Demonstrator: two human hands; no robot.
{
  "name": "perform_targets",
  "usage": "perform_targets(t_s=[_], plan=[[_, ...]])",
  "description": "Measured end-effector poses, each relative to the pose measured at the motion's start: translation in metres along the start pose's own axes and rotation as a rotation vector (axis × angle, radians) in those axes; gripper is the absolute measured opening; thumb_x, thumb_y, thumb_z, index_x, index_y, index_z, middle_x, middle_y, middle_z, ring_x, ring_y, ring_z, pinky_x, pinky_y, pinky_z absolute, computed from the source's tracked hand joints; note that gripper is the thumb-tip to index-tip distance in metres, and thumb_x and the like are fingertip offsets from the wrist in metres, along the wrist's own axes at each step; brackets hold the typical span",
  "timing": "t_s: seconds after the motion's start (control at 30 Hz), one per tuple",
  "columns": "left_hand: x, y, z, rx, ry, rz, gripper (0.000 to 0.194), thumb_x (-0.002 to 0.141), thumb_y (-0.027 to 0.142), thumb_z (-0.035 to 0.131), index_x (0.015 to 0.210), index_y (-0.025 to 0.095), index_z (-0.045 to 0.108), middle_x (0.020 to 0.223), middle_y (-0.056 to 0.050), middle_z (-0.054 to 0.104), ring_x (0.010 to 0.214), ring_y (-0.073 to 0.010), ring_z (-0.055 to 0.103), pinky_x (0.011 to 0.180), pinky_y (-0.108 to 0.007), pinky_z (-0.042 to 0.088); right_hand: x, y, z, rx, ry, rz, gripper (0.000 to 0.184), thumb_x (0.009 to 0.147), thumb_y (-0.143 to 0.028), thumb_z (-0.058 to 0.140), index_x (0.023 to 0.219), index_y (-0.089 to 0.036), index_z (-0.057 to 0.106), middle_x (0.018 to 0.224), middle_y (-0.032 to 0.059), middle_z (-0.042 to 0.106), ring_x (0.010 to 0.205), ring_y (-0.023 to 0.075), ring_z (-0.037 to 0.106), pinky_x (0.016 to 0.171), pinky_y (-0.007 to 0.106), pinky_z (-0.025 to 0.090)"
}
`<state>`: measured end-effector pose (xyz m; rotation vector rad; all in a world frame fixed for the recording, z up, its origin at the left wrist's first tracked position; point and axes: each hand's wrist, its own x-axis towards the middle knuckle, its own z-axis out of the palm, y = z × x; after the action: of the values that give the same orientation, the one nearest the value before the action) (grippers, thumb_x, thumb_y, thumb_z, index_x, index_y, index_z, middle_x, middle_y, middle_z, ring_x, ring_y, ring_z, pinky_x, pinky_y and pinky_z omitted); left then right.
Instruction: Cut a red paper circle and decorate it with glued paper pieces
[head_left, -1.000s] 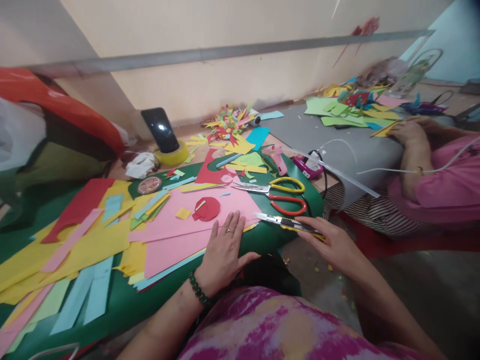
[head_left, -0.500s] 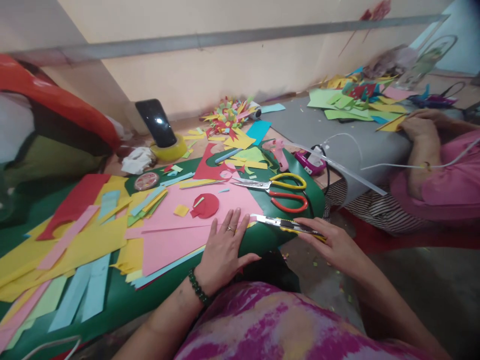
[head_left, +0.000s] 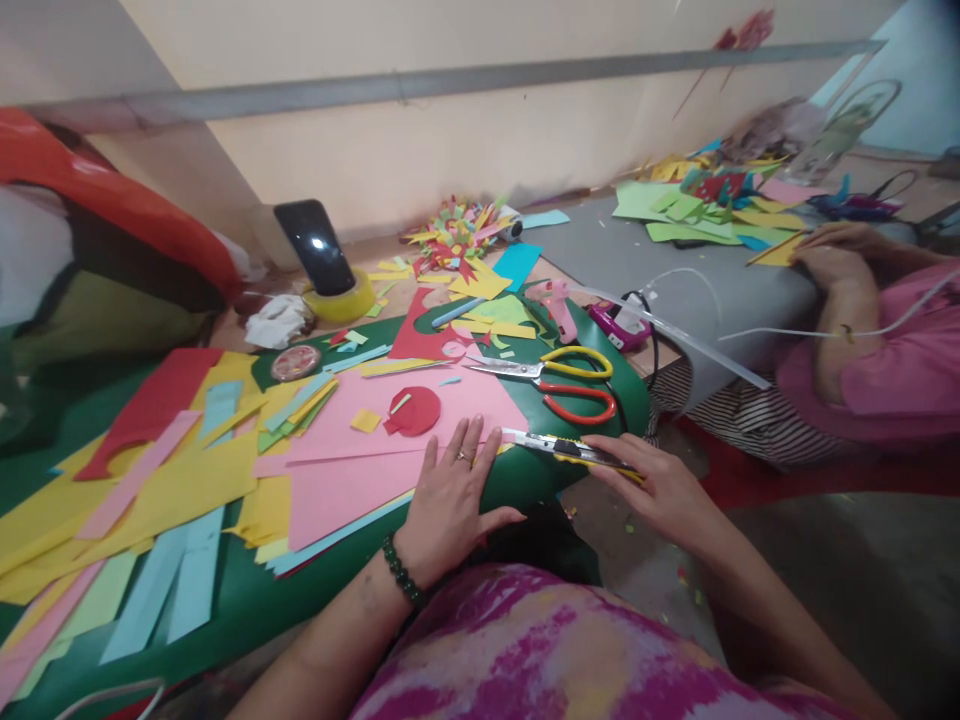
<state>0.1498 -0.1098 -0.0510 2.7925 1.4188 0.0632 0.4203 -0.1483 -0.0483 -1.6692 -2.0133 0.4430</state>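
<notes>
My left hand (head_left: pixel 451 490) lies flat with fingers spread on the right end of the pink paper (head_left: pixel 345 500), wearing a ring and a dark bead bracelet. In my right hand (head_left: pixel 656 485) is a yellow and black utility knife (head_left: pixel 574 449), gripped by its handle. The knife's tip points left and meets the paper's right edge near my left fingertips. Beyond my hands lie scissors (head_left: pixel 551 370) with one yellow and one red handle. A red paper circle (head_left: pixel 417 412) with a small tab rests on the pink sheet, beside a small yellow piece (head_left: pixel 366 420).
Paper strips (head_left: pixel 150 560) cover the left of the green surface (head_left: pixel 247 630). A phone (head_left: pixel 315 245) leans on a yellow tape roll (head_left: pixel 341 298). Behind the scissors sits a pink glue gun (head_left: pixel 556 308). At right a co-worker's hands (head_left: pixel 832 255) hold yellow paper over a grey surface.
My right hand and the knife have shifted very slightly left. My left hand stays pressed on the paper. The view has moved a little.
</notes>
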Motion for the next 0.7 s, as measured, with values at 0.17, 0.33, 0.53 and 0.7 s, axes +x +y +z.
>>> perform_targets(t_s=[0.17,0.33,0.53,0.7], plan=[[-0.001,0.001,0.003,0.018,0.060,0.008,0.096,0.076,0.074,0.053,0.152,0.020,0.031,0.158,-0.019,0.028,0.145,-0.0383,0.027,0.111,-0.060,0.029,-0.002,0.004,0.000,-0.018,0.028,0.008,0.036,0.094,-0.044,0.048,0.118,-0.024,0.067,0.094,0.0061,0.070,0.081,0.0204,0.069,0.072,0.031,0.057],[0.001,0.003,0.006,0.009,0.045,0.081,0.104,0.076,0.079,0.046,0.152,0.011,0.027,0.156,-0.018,0.032,0.146,-0.0324,0.028,0.113,-0.054,0.029,-0.001,0.004,0.001,-0.011,0.023,-0.004,0.037,0.095,-0.044,0.048,0.119,-0.022,0.066,0.096,0.0068,0.069,0.083,0.0201,0.069,0.074,0.031,0.056],[0.002,0.005,0.006,0.010,0.036,0.067,0.107,0.074,0.080,0.048,0.153,0.011,0.026,0.156,-0.017,0.034,0.145,-0.0331,0.029,0.113,-0.054,0.029,-0.008,0.006,-0.001,-0.014,0.019,-0.030,0.038,0.096,-0.044,0.047,0.121,-0.021,0.065,0.090,0.0065,0.067,0.079,0.0187,0.068,0.070,0.029,0.055],[0.002,0.006,0.005,0.014,0.013,0.053,0.107,0.074,0.080,0.049,0.152,0.011,0.027,0.156,-0.018,0.032,0.146,-0.0336,0.027,0.113,-0.056,0.028,-0.011,0.003,-0.002,0.002,0.020,-0.036,0.038,0.097,-0.044,0.046,0.120,-0.022,0.066,0.088,0.0064,0.067,0.078,0.0181,0.068,0.069,0.028,0.055]])
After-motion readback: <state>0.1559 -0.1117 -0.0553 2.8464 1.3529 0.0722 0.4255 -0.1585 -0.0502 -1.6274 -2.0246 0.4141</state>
